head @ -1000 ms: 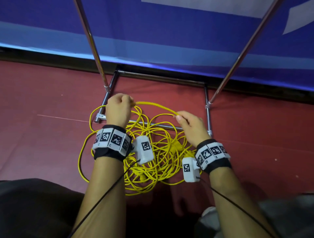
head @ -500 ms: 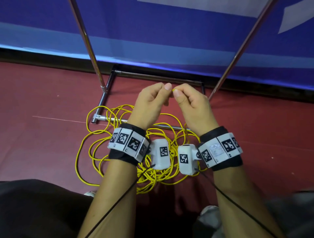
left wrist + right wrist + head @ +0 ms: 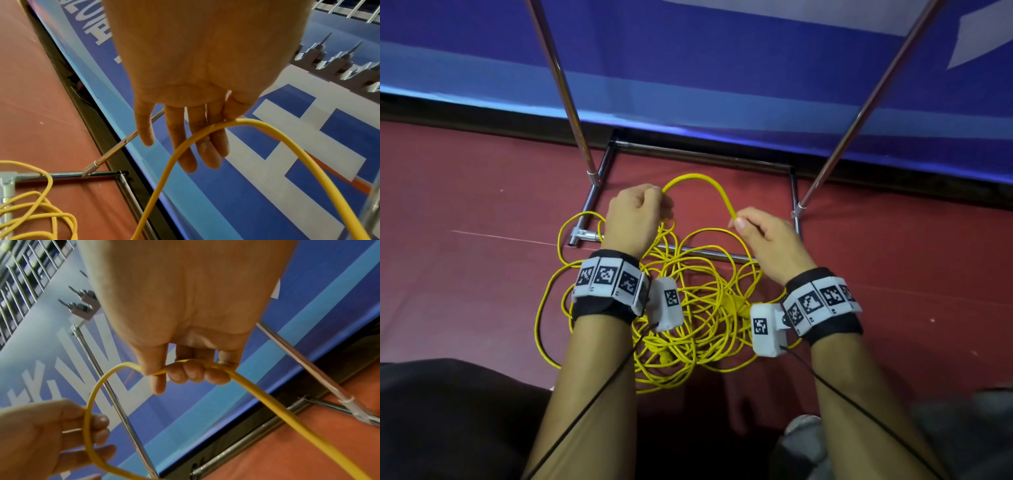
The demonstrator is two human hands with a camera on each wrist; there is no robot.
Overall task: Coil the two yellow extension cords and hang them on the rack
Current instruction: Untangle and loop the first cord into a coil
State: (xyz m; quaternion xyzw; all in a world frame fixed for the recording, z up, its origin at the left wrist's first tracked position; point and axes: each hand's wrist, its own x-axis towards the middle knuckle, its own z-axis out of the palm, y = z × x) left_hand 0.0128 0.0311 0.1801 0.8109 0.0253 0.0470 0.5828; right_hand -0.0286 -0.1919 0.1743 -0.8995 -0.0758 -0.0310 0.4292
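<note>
Two yellow extension cords (image 3: 688, 308) lie tangled on the red floor, over the rack's front base bar (image 3: 709, 254). One cord strand (image 3: 698, 176) arcs up between my hands. My left hand (image 3: 657, 205) pinches it between thumb and forefinger; in the left wrist view the cord (image 3: 277, 138) leaves that hand (image 3: 205, 129) to the right. My right hand (image 3: 739, 222) holds the other end of the arc, and in the right wrist view its fingers (image 3: 193, 373) curl round the cord (image 3: 267, 394). The rack's hooks (image 3: 339, 61) show high up.
Two chrome rack poles (image 3: 561, 85) (image 3: 859, 109) rise from the base frame (image 3: 705, 159) in front of a blue banner wall (image 3: 722, 68). Red floor (image 3: 465, 205) spreads left and right. My knees (image 3: 448, 411) fill the bottom corners.
Half a second ago my hands met close together, higher up. They have moved apart and down, and a loop of cord now arcs between them.
</note>
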